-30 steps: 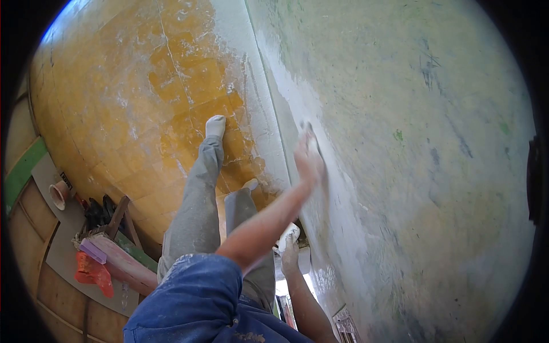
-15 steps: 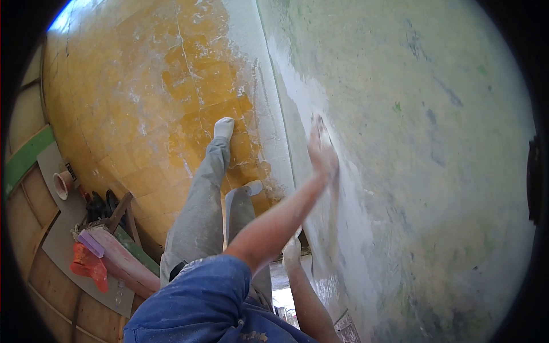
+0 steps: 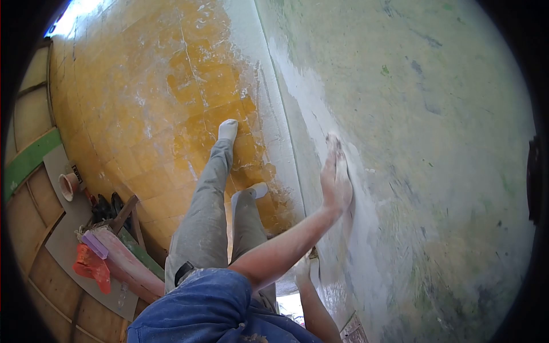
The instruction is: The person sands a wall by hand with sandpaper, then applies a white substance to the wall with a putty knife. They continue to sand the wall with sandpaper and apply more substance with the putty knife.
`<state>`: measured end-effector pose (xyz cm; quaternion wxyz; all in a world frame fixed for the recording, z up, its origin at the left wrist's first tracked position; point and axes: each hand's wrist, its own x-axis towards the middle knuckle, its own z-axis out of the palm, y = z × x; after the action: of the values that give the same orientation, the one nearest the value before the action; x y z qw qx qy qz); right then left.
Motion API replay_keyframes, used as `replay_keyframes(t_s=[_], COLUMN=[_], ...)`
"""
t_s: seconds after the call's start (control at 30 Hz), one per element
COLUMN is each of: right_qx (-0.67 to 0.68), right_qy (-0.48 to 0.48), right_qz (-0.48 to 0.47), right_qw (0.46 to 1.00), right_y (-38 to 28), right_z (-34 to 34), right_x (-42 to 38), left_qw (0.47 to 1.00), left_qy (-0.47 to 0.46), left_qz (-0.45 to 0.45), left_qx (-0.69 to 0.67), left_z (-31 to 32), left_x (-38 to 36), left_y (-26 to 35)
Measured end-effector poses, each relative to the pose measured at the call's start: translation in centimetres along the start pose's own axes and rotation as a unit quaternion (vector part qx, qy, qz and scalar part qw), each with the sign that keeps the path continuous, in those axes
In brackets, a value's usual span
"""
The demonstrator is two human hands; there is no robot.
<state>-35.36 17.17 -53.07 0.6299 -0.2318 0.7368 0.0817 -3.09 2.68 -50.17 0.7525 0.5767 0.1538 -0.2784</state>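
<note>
My left hand (image 3: 336, 180), dusted white on the fingers, reaches across to the greenish plastered wall (image 3: 446, 166). Its fingers are stretched out close together along the white smeared strip (image 3: 311, 103) low on the wall. Anything under the palm is hidden. Nearer my body, my right hand (image 3: 303, 268) is low beside the wall, fingers curled and partly behind my left forearm. A small dark edge shows by its fingertips, and I cannot tell what the object is.
Worn yellow tiled floor (image 3: 137, 108) with white streaks spreads to the left. My feet in white socks (image 3: 228, 130) stand on it. Farther left lie a pinkish board (image 3: 128, 263), a red cloth-like piece (image 3: 91, 268), a terracotta-coloured pot-like object (image 3: 68, 187) and wooden panels (image 3: 40, 200).
My left hand has moved down in the view, toward my body, along the wall's white strip. My right hand has shifted slightly right. The whole view has tilted a little.
</note>
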Motion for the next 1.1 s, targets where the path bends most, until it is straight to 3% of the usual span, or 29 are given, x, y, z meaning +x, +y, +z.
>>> replay_keyframes(t_s=[0.03, 0.23, 0.3, 0.4, 0.53, 0.63, 0.73, 0.83, 0.93, 1.03, 1.1], right_qx=[-0.106, -0.103, -0.108, -0.127, -0.132, -0.117, -0.121, -0.134, -0.108, -0.115, -0.127], right_qy=[0.033, 0.069, 0.035, 0.055, 0.057, 0.048, 0.024, 0.084, 0.08, 0.087, 0.077], right_qz=[-0.008, 0.013, -0.047, 0.028, 0.032, 0.025, 0.032, 0.037, 0.052, 0.082, 0.082], right_qw=[0.994, 0.992, 0.992, 0.99, 0.989, 0.992, 0.992, 0.987, 0.99, 0.986, 0.986], right_y=[-1.7, -3.3, -3.4, -3.8, -3.6, -3.3, -4.8, -6.9, -5.6, -4.8, -3.9], right_z=[0.8, 0.2, 0.4, 0.6, 1.0, 1.1, 3.2, 6.4, 4.5, 3.4, 2.4], right_x=[-1.0, -0.9, -0.8, -1.1, -0.7, 0.0, -0.5, -1.7, -1.4, -1.2, -0.8], left_qw=[1.0, 0.997, 0.996, 0.995, 0.995, 0.995, 0.997, 0.999, 0.999, 0.989, 0.994], left_qy=[0.016, 0.074, 0.087, 0.1, 0.093, 0.087, 0.058, 0.035, 0.04, 0.046, 0.073], left_qz=[0.001, 0.007, 0.004, -0.004, -0.042, -0.02, -0.007, -0.027, -0.019, 0.004, 0.031], left_qx=[0.003, 0.02, 0.022, 0.026, 0.001, 0.035, 0.044, 0.028, -0.005, -0.142, -0.082], left_z=[0.0, -1.4, -2.4, -3.7, -4.8, -4.4, -3.5, -3.0, -3.1, -3.7, -4.5], left_x=[1.5, 10.4, 13.8, 19.3, 24.6, 21.2, 12.6, 8.6, 10.2, 14.7, 17.3], left_y=[-0.6, -4.1, -5.7, -8.1, -9.4, -9.0, -6.9, -6.0, -7.4, -9.4, -10.1])
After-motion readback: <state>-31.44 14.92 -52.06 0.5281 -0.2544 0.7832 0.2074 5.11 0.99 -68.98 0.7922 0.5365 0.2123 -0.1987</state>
